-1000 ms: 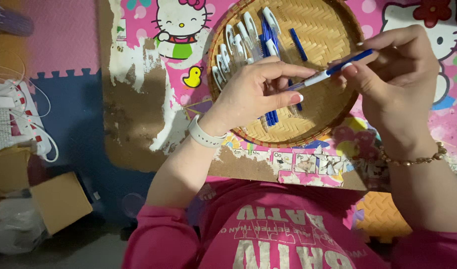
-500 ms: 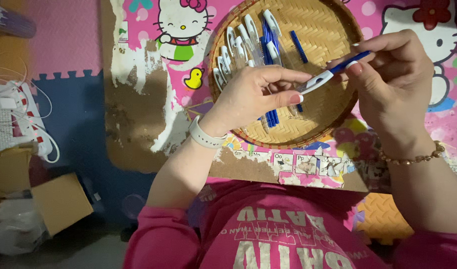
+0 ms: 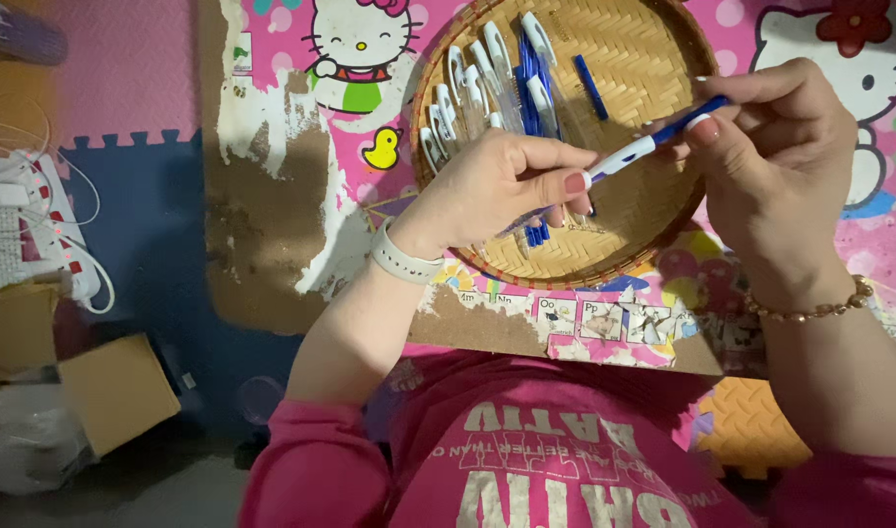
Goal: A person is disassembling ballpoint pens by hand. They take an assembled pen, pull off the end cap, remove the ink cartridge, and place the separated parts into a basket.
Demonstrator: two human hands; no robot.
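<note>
Both hands hold one blue and white pen (image 3: 635, 152) above a round woven bamboo tray (image 3: 653, 49). My left hand (image 3: 497, 191) pinches the pen's white end between thumb and fingers, and several blue pieces poke out below that hand. My right hand (image 3: 775, 161) grips the pen's blue end with its fingertips. In the tray lies a row of white pen parts (image 3: 477, 78) and a bunch of blue pen tubes (image 3: 528, 73). One loose blue piece (image 3: 591, 88) lies apart on the tray's weave.
The tray rests on a worn pink cartoon play mat (image 3: 291, 147) with torn patches. A white power strip with cables (image 3: 37, 225) lies at the left. Cardboard boxes (image 3: 115, 391) and a plastic bag (image 3: 22, 450) sit at the lower left.
The pen has tilted and shifted slightly as both hands work it; the hands stay over the tray in nearly the same place.
</note>
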